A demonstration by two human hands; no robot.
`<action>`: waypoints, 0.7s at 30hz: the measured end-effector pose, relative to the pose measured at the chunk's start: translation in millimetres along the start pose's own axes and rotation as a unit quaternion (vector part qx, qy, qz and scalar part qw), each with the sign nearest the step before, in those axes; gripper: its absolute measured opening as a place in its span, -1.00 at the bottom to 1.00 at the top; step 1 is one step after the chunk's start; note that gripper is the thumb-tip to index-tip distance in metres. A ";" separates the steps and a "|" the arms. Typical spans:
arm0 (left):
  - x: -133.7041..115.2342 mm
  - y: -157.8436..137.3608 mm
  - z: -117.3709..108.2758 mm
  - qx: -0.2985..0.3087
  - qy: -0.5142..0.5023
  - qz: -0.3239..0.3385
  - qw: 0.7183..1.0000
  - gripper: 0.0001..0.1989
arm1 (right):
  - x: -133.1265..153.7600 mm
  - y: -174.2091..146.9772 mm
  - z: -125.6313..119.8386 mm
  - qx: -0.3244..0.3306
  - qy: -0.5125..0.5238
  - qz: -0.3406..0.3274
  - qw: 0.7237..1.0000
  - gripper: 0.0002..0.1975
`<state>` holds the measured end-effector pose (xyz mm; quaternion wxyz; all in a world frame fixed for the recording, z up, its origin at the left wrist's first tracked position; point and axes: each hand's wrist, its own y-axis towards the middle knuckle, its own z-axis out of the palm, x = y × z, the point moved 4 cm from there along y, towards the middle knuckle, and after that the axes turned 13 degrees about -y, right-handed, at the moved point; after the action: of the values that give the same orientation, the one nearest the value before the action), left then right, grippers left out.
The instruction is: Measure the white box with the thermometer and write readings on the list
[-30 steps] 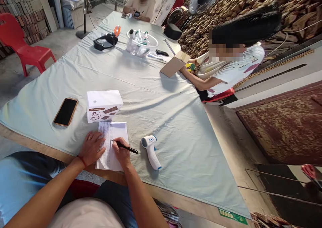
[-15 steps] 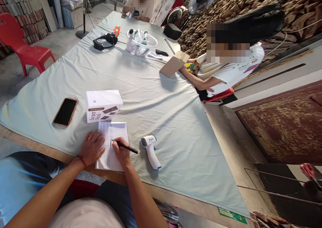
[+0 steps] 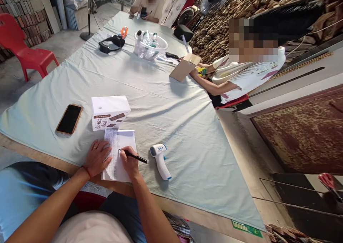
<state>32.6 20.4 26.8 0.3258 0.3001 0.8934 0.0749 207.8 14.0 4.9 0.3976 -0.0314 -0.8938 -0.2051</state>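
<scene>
Your right hand [image 3: 129, 162] grips a black pen [image 3: 133, 157], tip on the printed sheet [image 3: 120, 143]; your left hand [image 3: 97, 157] lies flat, fingers spread, pinning the sheet on the table [image 3: 171, 107].

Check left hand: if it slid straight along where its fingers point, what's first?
The left hand lies flat on the notepad, fingers pointing up-right. Straight on, past the paper's top edge, it would likely meet the white Super Meal box.

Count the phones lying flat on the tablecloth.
2: one phone left of the white box, another dark phone beyond the clear basin. Others may be hidden.
</scene>
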 end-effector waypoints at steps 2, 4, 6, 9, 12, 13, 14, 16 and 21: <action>-0.1 0.1 -0.4 0.001 -0.003 -0.003 1.000 -0.75 | 0.4 0.1 -0.4 -0.003 0.001 0.003 1.000 -0.88; -0.3 0.2 -0.7 0.001 -0.005 -0.004 1.000 -0.74 | 1.3 0.4 -1.0 -0.005 0.001 0.003 1.000 -0.88; -0.5 0.2 -0.8 0.001 -0.004 -0.004 1.000 -0.74 | 2.3 0.8 -1.5 -0.005 -0.001 0.002 1.000 -0.88; -0.4 0.3 -0.5 0.005 -0.006 -0.006 1.000 -0.74 | 2.8 1.2 -1.1 0.002 -0.005 0.002 1.000 -0.87; -0.2 0.5 -0.4 0.007 -0.011 -0.008 1.000 -0.73 | 1.8 0.9 -0.3 0.004 -0.006 0.008 1.000 -0.87; -0.2 0.6 -0.5 0.007 -0.011 -0.008 1.000 -0.73 | 1.5 0.7 -0.1 0.003 -0.004 0.010 1.000 -0.87; -0.2 0.8 -0.5 0.007 -0.012 -0.009 1.000 -0.73 | 1.2 0.4 0.0 0.002 -0.002 0.012 1.000 -0.87; 0.0 1.0 -0.6 0.009 -0.017 -0.012 1.000 -0.73 | 0.6 0.0 0.2 0.001 0.003 0.019 1.000 -0.88; 0.2 1.2 -0.9 0.010 -0.022 -0.018 1.000 -0.74 | -1.2 -1.4 -1.9 -0.018 0.011 0.039 0.999 -0.88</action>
<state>32.5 21.5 27.7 0.3440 0.2885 0.8920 0.0531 209.6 12.1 4.6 0.4144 -0.0714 -0.8836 -0.2062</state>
